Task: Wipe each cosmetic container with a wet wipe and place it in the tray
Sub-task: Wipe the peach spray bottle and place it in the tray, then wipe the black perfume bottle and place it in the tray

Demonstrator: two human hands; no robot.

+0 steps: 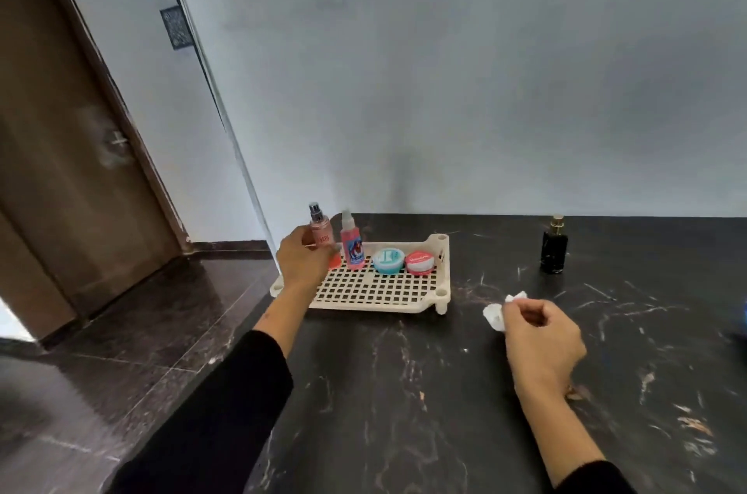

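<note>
A pale grey wall (485,69) fills most of the view, with a brown door (60,154) at the left and a dark glossy floor (121,332) below it. In front of the wall runs a black marbled worktop (404,392) veined with light streaks. Toward its far left corner sits a cream perforated tray (376,287) on short legs, its grid floor mostly bare at the near side. Along the tray's far edge stand three containers in a row: a pink spray bottle (351,247) with a blue label, upright; just to its right a teal round jar (388,260); and beside that a red round tin (420,262). The left hand (301,257), reaching out from a black sleeve (226,412), curls its fingers round a slim pale-pink spray bottle (320,231) with a dark nozzle, holding it upright over the tray's far left corner, close beside the pink spray bottle; whether its base already touches the tray is hidden by the hand. Well apart on the right, near the wall, a black perfume bottle (553,249) with a gold cap stands alone on the worktop. The right hand (541,336) rests low over the worktop to the right of the tray, fingers bent and pinching a crumpled white wet wipe (499,311) that sticks out at its left side.
</note>
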